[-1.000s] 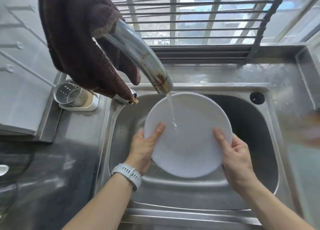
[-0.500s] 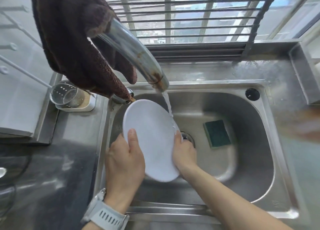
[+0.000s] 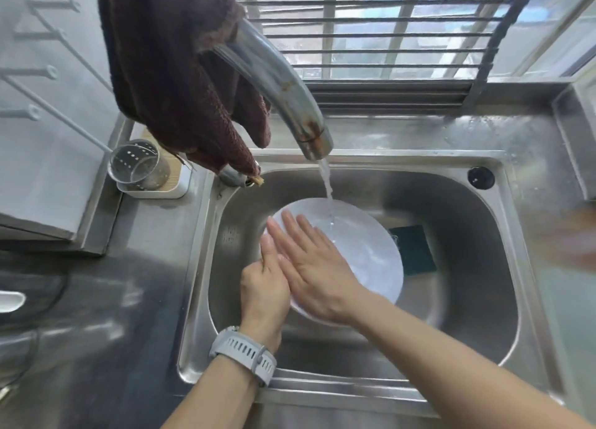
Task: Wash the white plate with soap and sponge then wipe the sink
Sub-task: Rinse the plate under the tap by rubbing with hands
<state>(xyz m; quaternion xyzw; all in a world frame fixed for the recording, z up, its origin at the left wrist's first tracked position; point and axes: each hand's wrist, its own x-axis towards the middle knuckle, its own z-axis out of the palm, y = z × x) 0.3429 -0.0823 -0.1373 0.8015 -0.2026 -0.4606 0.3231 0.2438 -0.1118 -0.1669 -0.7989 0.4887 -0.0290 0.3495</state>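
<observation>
Head view: a white plate (image 3: 364,251) sits inside the steel sink (image 3: 467,235) under running faucet (image 3: 277,86) water. The right hand (image 3: 317,267) lies spread flat on the plate, covering its near-left part. The left hand (image 3: 266,286) grips the plate's left rim, fingertips hidden behind it. A green sponge (image 3: 414,251) is half hidden behind the plate's right edge. The basin's right side is open.

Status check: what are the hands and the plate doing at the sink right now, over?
Left hand grips plate edge; right hand flat on its face. White plate under running tap. Green sponge lies untouched in sink. Nothing in the way.
</observation>
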